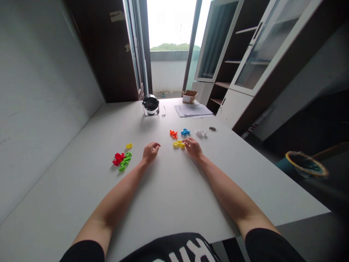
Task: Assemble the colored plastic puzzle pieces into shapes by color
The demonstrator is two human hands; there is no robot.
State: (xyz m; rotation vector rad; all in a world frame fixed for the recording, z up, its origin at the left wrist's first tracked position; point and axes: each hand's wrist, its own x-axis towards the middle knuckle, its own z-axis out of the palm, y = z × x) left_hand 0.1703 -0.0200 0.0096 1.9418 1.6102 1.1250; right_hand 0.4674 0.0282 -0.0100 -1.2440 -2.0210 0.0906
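Note:
My left hand (151,152) rests on the white table with its fingers curled in, and no object shows in it. To its left lie small plastic pieces: a red pile (119,159), several green pieces (125,162) and one yellow piece (129,146). Farther right, my right hand (192,147) has its thumb and fingers bent down at the right edge of a group of yellow plastic pieces (178,144), seemingly pinching one. Just beyond are orange pieces (173,134), blue pieces (185,132) and white pieces (201,133), each in its own little pile.
At the table's (169,203) far side stand a round black device (151,104) on a bracket, paper sheets (193,110) and an open cardboard box (189,96). A round cable hole (213,129) is on the right. A wall (40,80) borders the left; a bin (307,163) is off the right edge.

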